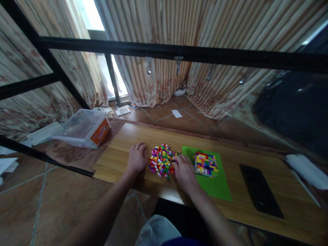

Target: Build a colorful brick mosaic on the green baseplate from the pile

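A heap of small toy building bricks (pixel 160 160) in many colours lies loose on the wooden table. My left hand (pixel 137 158) rests on the tabletop just left of the heap, fingers loosely bent and holding nothing. At the heap's right edge, the fingertips of my right hand (pixel 183 169) are pinched together; whatever is between them is too small and dark to make out. To the right of that hand lies a green studded baseplate (pixel 221 186). A low, multicoloured block built of bricks (pixel 205 164) stands on the baseplate, with an uneven top.
A black phone-like slab (pixel 261 191) lies on the table (pixel 116 159) to the right. Left of the table stands a clear plastic box (pixel 79 128) with an orange label. Black metal bars (pixel 159 48) cross in front of curtains. A white card (pixel 176 113) lies on the floor beyond.
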Demonstrator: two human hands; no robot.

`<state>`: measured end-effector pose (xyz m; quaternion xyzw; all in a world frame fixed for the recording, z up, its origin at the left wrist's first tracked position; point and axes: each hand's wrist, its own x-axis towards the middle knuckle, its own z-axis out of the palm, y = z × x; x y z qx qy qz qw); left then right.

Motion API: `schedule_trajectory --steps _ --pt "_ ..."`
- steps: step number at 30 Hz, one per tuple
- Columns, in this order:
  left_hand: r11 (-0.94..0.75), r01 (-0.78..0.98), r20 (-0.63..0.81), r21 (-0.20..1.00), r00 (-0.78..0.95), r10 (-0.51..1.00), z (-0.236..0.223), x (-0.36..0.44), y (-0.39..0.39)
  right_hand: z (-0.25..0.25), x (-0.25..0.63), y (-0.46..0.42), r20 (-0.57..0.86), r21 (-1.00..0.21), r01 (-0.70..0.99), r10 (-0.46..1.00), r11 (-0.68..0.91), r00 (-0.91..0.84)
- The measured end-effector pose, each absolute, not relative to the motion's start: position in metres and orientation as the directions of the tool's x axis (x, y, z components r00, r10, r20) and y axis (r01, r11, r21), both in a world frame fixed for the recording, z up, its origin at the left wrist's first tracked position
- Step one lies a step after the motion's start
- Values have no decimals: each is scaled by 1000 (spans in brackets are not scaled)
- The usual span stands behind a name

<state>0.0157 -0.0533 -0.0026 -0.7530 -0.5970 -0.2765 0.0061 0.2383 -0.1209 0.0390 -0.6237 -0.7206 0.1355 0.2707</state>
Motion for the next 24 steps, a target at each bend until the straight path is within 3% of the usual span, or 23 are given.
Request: schedule_trajectory --steps 5,10,16,24 --pt "-299 902 435 311 145 889 -6 11 -49 46 250 -159 229 -738 662 971 129 67" --pt "-328 904 427 275 190 884 -6 9 -45 47 279 -192 220 -829 557 939 38 264" --pt "-335 909 424 247 210 881 -4 8 -44 40 317 -197 248 -850 521 808 -84 534" --pt "-347 906 434 241 219 874 -6 8 -41 28 319 -177 354 -781 620 768 -71 534"
